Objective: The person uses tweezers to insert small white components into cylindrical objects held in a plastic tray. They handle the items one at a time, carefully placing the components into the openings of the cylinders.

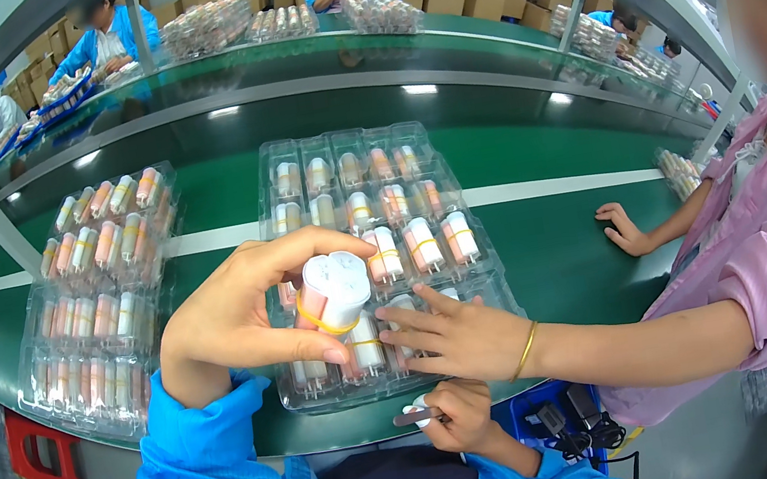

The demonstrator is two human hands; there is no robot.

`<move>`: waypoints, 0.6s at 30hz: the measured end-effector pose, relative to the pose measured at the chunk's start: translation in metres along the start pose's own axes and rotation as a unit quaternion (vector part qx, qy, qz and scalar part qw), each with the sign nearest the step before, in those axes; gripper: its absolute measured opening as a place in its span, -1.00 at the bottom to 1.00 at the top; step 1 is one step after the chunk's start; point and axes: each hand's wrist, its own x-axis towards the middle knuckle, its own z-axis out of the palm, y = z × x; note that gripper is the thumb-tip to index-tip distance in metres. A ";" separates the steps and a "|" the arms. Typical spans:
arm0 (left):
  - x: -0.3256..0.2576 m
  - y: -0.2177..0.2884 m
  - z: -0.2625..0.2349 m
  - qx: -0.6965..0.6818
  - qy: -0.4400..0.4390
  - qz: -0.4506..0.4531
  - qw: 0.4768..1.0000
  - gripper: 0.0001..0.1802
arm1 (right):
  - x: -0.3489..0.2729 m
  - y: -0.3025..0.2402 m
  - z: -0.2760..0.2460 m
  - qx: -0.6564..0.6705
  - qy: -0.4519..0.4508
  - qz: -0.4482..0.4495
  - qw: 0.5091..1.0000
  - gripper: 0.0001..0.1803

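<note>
My left hand [248,308] is closed round a bundle of white and pink cylinders [336,286] with a yellow rubber band about it, raised over the clear plastic tray [293,397]. The bundle's white round ends face up. Close to my body, below the tray's near edge, my right hand [463,414] is closed on a small tool with a flat grey tip [417,416]; something white shows beside it, too small to name. Similar banded bundles [424,243] stand in the tray's pockets. A co-worker's hand [465,332] with a gold bracelet reaches across the tray's near rows, fingers spread.
More trays of cylinders [101,312] are stacked at left on the green table [546,243]. The co-worker in a pink shirt [760,247] stands at right, with another hand [631,231] on the table. A blue bin [523,404] holds black adapters. People work beyond.
</note>
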 end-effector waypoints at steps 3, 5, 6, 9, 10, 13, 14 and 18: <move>-0.001 -0.001 0.001 -0.019 0.027 -0.021 0.999 -0.09 | -0.003 0.001 0.002 -0.002 -0.005 0.007 1.000 -0.82; -0.001 -0.001 0.002 -0.034 0.044 -0.030 0.998 -0.09 | -0.004 0.001 0.002 -0.005 -0.005 0.007 1.000 -0.82; 0.000 0.000 0.003 -0.040 0.052 -0.032 0.997 -0.08 | -0.003 0.001 0.002 -0.007 -0.004 0.006 1.000 -0.82; 0.000 0.000 0.003 -0.036 0.065 -0.030 0.997 -0.10 | 0.000 -0.002 0.001 -0.003 0.002 0.002 1.000 -0.81; 0.001 0.000 0.004 -0.031 0.067 -0.027 0.997 -0.11 | 0.001 -0.002 0.000 -0.001 0.005 0.001 1.000 -0.81; 0.003 0.008 0.008 -0.030 0.092 -0.042 0.994 -0.12 | 0.004 -0.002 -0.001 0.007 0.008 -0.004 1.000 -0.82; 0.004 0.008 0.009 -0.014 0.099 -0.042 0.994 -0.13 | 0.004 -0.002 -0.001 0.005 0.008 -0.003 1.000 -0.82; 0.007 0.010 0.013 0.029 0.123 -0.037 0.991 -0.15 | 0.002 -0.001 0.000 0.002 0.015 -0.002 1.000 -0.82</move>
